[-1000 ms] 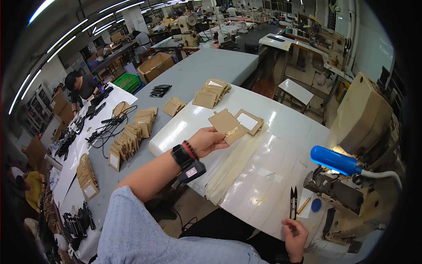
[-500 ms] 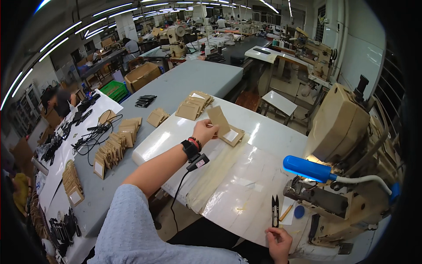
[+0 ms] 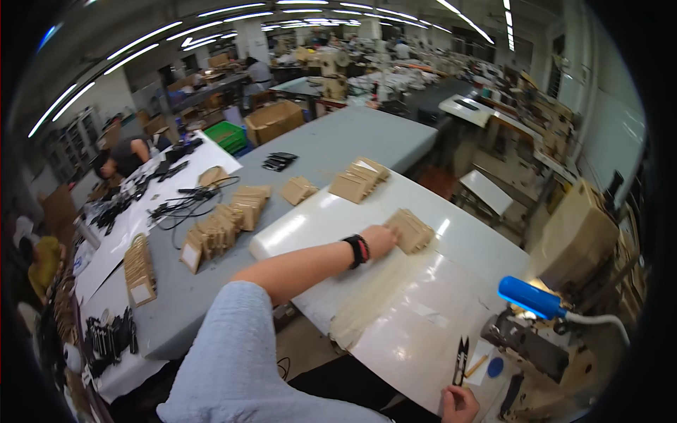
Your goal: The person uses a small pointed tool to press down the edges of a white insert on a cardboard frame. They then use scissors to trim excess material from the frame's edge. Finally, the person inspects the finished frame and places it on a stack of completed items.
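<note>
A long grey worktable [image 3: 367, 141] runs away from the viewer, with a glossy white sheet [image 3: 451, 310] laid over its near end. An open brown cardboard box [image 3: 273, 121] stands beyond the table; its contents cannot be seen. Rows of tan cardboard pieces [image 3: 222, 225] lie on the grey surface. On the white sheet, the left hand [image 3: 381, 240] rests flat on a small stack of tan cards [image 3: 412, 230], fingers spread, not clenched. The right hand [image 3: 460, 405], at the bottom edge, grips black thread snips [image 3: 462, 359].
</note>
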`<state>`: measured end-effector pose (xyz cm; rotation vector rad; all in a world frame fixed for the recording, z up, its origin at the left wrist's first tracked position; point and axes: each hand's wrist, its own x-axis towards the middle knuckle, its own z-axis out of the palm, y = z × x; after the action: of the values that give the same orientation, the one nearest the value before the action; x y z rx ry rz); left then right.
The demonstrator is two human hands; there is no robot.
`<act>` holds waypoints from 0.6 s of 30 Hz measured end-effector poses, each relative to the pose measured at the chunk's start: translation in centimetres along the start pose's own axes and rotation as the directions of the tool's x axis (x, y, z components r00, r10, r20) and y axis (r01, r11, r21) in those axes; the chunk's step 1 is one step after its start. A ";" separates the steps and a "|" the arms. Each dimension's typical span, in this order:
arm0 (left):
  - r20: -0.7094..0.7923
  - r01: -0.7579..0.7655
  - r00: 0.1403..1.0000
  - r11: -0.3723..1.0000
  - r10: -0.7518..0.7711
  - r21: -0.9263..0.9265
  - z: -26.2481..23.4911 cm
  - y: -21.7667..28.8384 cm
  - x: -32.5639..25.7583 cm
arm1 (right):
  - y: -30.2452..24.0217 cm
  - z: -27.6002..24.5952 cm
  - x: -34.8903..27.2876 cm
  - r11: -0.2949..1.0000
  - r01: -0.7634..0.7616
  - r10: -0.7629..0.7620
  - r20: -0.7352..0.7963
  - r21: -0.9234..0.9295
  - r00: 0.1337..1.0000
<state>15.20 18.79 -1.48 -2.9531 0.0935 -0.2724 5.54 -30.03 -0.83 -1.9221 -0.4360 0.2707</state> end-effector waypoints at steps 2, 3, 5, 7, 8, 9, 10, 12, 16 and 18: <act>-0.141 0.016 0.990 0.997 -0.026 -0.071 0.9 0.2 0.3 | 0.8 0.2 0.5 0.999 0.016 -0.017 0.035 0.030 0.999; 0.019 0.018 1.000 0.993 -0.016 -0.117 0.0 0.3 1.0 | 1.5 0.1 0.5 0.997 0.066 -0.067 0.035 0.042 0.997; -0.015 0.021 1.000 0.989 -0.024 -0.145 -1.8 1.3 1.0 | 2.2 -0.1 0.2 0.998 0.028 -0.028 0.003 0.059 1.000; 0.046 0.045 0.998 0.977 -0.036 -0.210 -2.2 1.8 -0.1 | 0.6 0.1 0.4 0.997 0.082 -0.082 0.022 0.010 0.996; 0.072 0.049 0.997 0.967 -0.031 -0.249 -2.9 2.3 -0.8 | 0.0 0.1 0.4 0.994 0.105 -0.104 0.023 -0.018 0.994; 0.111 0.027 0.994 0.958 0.005 -0.286 -3.5 3.0 -1.4 | -0.1 -0.1 0.4 0.996 0.087 -0.087 0.020 -0.032 0.996; 0.161 0.032 0.987 0.951 0.018 -0.307 -5.7 3.7 -3.0 | 0.2 -0.1 0.6 0.996 0.080 -0.079 0.040 -0.026 0.996; 0.190 0.002 0.980 0.942 0.065 -0.335 -7.5 4.7 -5.5 | 0.4 0.0 0.7 1.000 0.003 -0.004 0.044 0.029 0.999; 0.149 -0.020 0.985 0.908 0.090 -0.420 -11.9 4.6 -10.5 | 0.0 -0.8 1.1 0.996 0.019 -0.013 0.077 -0.088 0.997; 0.140 0.099 0.990 0.869 -0.034 -0.485 -14.6 3.1 -14.2 | 0.2 -0.5 0.8 0.994 0.087 -0.084 0.050 -0.071 0.995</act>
<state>-1.65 14.37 9.63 -3.4798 0.0487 -0.0713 6.50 -30.15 -0.87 -1.9662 -0.5653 0.2474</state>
